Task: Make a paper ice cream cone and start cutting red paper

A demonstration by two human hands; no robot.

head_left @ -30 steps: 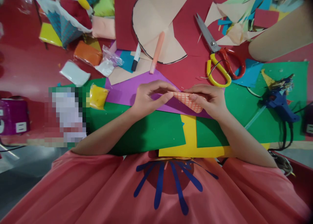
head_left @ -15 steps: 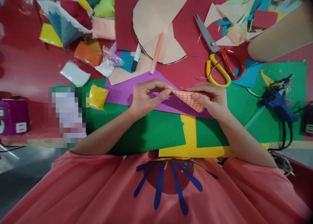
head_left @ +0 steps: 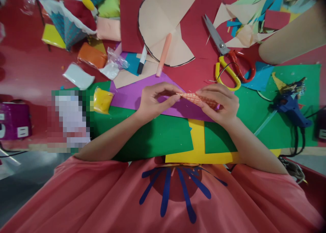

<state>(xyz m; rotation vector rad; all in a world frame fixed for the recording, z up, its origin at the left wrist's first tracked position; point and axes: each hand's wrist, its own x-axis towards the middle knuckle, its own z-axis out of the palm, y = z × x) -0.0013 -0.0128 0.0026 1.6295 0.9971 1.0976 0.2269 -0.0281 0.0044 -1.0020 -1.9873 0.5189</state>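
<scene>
Orange-gridded pale paper cone (head_left: 189,97) is held mid-frame, left hand (head_left: 155,102) pinching its narrow tip, right hand (head_left: 224,104) its wider end, presumably keeping the roll closed (steel scissors with red and yellow handles (head_left: 222,47) lie upper right).

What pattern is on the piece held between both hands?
The piece has orange-red grid lines on a pale ground; the head view shows it.

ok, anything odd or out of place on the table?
One thing: a thin dark strand lies across the yellow handle of the scissors, where it might snag. Paper scraps nearby look like ordinary clutter.
</scene>
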